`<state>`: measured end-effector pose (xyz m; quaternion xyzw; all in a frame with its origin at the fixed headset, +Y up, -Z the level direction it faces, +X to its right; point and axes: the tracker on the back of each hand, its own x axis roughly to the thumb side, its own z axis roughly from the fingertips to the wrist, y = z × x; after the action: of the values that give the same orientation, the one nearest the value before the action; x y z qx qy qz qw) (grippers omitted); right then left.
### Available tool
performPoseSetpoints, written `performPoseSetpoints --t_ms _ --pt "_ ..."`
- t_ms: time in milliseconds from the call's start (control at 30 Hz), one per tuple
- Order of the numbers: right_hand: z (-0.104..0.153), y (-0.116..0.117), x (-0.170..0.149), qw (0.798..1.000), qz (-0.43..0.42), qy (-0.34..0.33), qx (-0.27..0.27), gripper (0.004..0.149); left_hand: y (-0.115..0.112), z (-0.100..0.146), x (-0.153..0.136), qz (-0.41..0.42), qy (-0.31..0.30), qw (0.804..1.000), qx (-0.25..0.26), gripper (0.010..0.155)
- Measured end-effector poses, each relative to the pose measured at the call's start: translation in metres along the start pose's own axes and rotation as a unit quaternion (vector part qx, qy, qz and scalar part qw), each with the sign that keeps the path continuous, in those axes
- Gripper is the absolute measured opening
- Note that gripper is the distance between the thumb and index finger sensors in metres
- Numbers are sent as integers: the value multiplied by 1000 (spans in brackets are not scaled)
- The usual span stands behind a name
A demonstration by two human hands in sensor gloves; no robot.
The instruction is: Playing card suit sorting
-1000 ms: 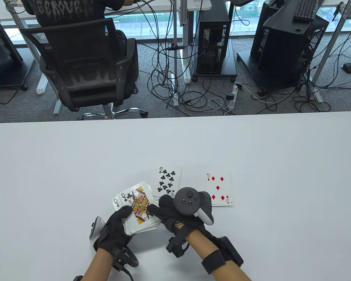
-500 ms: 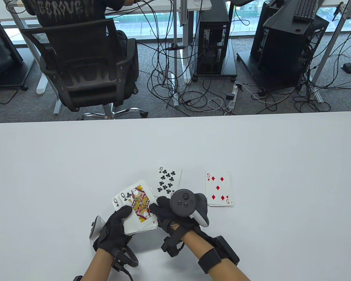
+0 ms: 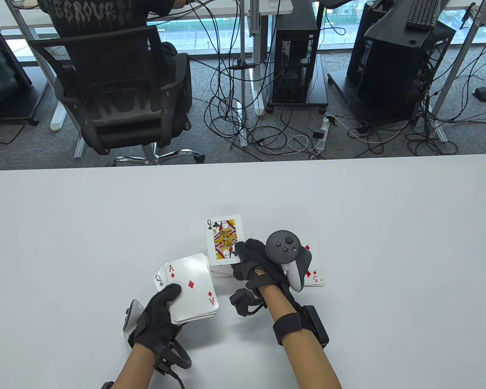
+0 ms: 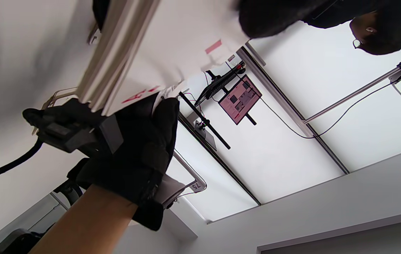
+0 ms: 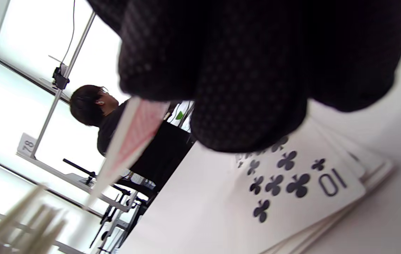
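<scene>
My left hand [image 3: 164, 302] grips the face-up deck [image 3: 192, 293], thumb on its near left corner; an ace of diamonds lies on top and a queen's corner peeks out at the left. My right hand [image 3: 239, 250] pinches the queen of clubs [image 3: 223, 238] by its lower right corner and holds it over the clubs pile [image 3: 222, 272]. In the right wrist view that pile shows a ten of clubs [image 5: 292, 180] under the queen's red back [image 5: 133, 135]. The diamonds pile [image 3: 315, 276], topped by a five, is partly hidden by my right tracker. The left wrist view shows the deck [image 4: 144, 53] from below.
The white table [image 3: 368, 202] stretches wide on both sides of the piles. Beyond its far edge are a person in an office chair [image 3: 113, 89], floor cables and computer towers [image 3: 297, 52].
My right hand has drawn the queen of clubs off the deck and carried it up and right over the clubs pile. The ace of diamonds now tops the deck.
</scene>
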<state>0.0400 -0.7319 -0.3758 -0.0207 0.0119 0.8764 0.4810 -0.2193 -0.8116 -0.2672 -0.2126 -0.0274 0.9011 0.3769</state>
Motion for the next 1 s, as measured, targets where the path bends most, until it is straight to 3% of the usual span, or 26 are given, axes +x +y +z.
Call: performPoseSetpoints --t_ms 333,633,900,1000 --pt "-21 28 -13 986 147 74 -5 45 0 1 1 2 -1 1000 1 60" --pt "-28 47 -7 932 346 85 70 51 0 1 0 0 3 1000 3 60" --pt "-20 51 -6 927 361 61 79 57 1 1 1 -2 3 1000 4 60" --pt "-14 44 -3 938 339 31 69 58 0 1 0 -1 5 1000 4 60"
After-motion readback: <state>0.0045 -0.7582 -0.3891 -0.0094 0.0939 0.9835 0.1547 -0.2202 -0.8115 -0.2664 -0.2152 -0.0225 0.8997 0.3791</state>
